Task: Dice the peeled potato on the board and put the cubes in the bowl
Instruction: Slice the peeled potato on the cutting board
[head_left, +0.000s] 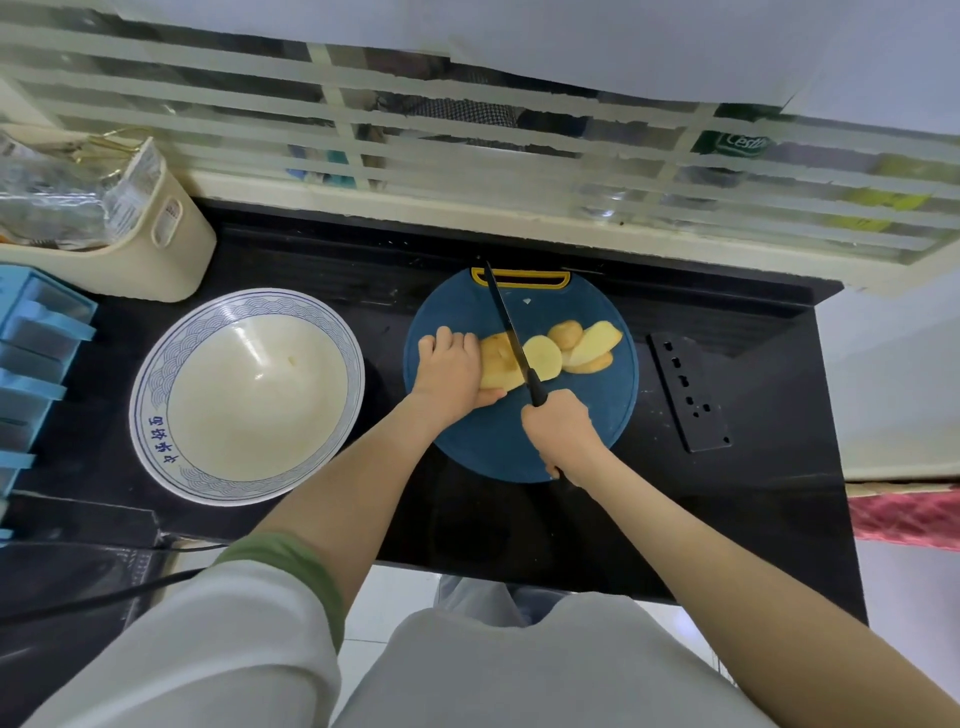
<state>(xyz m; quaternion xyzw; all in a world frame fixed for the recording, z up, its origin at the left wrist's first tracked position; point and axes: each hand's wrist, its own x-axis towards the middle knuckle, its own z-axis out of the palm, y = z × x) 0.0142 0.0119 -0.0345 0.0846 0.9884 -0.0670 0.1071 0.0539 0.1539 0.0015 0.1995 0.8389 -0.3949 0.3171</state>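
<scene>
A round dark-blue cutting board (519, 447) lies on the black counter. The remaining chunk of peeled potato (497, 364) sits on it, held by my left hand (449, 371), whose fingers curl over its left end. My right hand (563, 431) grips the handle of a black knife (506, 322); the blade runs across the potato just right of my left fingers. Several cut slices (576, 345) lie to the right of the blade. A wide white bowl with a blue patterned rim (156, 379) stands left of the board, holding nothing.
A black perforated plate (688, 392) lies right of the board. A cream basket (150, 260) with foil packets stands at the back left, a blue rack (31, 364) at the left edge. A louvred window (467, 156) runs behind the counter. A black cable (104, 597) crosses lower left.
</scene>
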